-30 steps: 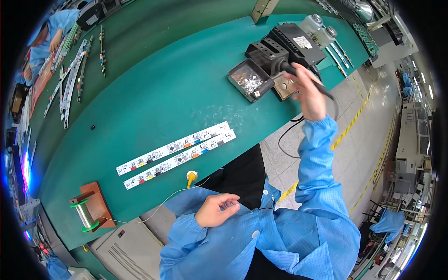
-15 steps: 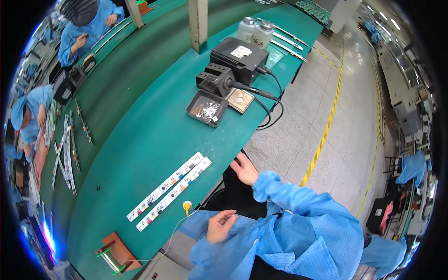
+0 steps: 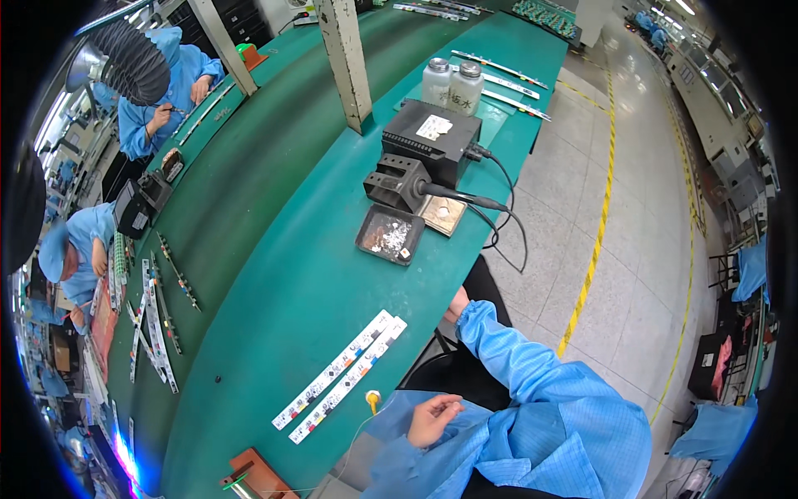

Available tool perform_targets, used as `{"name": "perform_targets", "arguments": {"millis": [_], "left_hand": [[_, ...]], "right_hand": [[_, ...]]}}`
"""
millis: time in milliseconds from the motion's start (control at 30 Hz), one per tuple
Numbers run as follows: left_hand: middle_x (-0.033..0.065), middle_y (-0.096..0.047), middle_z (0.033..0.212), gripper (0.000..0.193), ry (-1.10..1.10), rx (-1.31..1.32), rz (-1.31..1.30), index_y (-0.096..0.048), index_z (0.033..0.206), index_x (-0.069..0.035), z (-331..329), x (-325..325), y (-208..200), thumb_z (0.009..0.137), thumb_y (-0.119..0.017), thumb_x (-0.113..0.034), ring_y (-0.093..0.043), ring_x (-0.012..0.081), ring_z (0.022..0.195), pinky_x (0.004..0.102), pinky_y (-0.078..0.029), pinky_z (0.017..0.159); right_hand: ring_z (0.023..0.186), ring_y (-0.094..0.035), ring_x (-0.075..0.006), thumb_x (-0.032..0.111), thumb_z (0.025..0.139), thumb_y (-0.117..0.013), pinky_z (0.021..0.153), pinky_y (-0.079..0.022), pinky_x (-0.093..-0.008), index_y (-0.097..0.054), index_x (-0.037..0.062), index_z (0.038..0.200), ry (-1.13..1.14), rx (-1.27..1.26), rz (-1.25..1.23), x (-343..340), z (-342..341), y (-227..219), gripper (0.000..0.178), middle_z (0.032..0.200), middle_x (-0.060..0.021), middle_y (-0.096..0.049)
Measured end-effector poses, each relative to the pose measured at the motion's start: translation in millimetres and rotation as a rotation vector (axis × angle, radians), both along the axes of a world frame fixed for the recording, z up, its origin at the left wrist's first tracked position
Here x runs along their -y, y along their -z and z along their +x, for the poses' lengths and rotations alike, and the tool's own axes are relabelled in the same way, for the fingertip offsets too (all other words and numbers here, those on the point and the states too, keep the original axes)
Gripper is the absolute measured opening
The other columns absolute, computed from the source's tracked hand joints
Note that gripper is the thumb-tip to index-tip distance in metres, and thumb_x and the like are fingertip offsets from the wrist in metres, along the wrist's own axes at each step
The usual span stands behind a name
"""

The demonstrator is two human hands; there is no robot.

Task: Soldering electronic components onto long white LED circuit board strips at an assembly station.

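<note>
My left hand (image 3: 435, 420) hovers over the lap of my blue smock, close to the table's near edge. Its fingers are curled together, and nothing shows in them. At the table edge, my right hand (image 3: 457, 306) is beside a black chair (image 3: 465, 370); its fingers are mostly hidden, so what it touches cannot be told. Two white circuit board strips (image 3: 347, 378) with small coloured parts lie side by side on the green table (image 3: 274, 274). A yellow plug (image 3: 373, 401) with a thin cord is at the table edge near my left hand.
A soldering iron (image 3: 457, 195) rests in its holder beside a black station (image 3: 428, 137) and a scrap tray (image 3: 389, 237). Two bottles (image 3: 451, 87) stand farther back. A brown spool stand (image 3: 262, 474) is at lower left. Co-workers sit across the table, one soldering (image 3: 170, 91).
My view has shifted, so the table things appear lower and farther right. My right hand has gone mostly out of sight by the chair. My left hand's fingers are curled more closely.
</note>
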State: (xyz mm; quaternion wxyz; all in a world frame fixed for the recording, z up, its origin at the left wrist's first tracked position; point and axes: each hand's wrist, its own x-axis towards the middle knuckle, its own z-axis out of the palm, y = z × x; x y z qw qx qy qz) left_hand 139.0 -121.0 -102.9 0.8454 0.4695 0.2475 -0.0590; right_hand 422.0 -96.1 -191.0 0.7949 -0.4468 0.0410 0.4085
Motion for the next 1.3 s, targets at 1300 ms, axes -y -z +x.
{"name": "perform_targets", "arguments": {"millis": [1300], "left_hand": [[0.0048, -0.072, 0.099, 0.029, 0.165, 0.085, 0.288, -0.068, 0.119, -0.003, 48, 5, -100, 0.093, -0.072, -0.016, -0.066, 0.011, 0.092, 0.029, -0.053, 0.077]], "right_hand": [[0.1, -0.068, -0.0261, 0.015, 0.086, -0.072, 0.087, -0.053, -0.0379, -0.068, 0.0003, 0.112, -0.105, 1.011, -0.388, 13, 14, -32, 0.03, 0.108, -0.0144, -0.071]]}}
